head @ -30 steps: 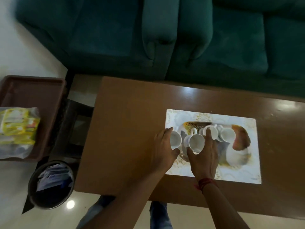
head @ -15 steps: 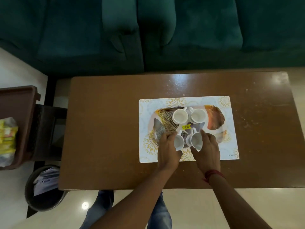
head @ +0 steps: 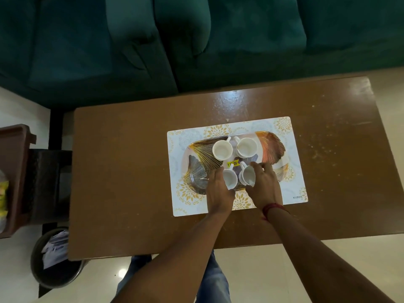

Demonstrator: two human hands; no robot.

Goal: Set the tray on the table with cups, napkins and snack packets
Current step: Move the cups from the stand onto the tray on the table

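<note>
On the leaf-patterned tray (head: 272, 149), which rests on a placemat (head: 295, 189) on the brown table (head: 131, 171), each hand grips a white cup: left hand (head: 218, 192) one cup (head: 230, 178), right hand (head: 265, 184) its neighbour (head: 248, 175), two more cups (head: 222, 150) behind.

The placemat (head: 293, 186) reads "KUBER"; the tray's yellow price sticker (head: 232, 164) is only partly legible.

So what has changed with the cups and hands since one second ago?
The two far cups now stand apart from the near pair. The left hand and right hand remain on the near cups. The tray remains on the mat.
</note>
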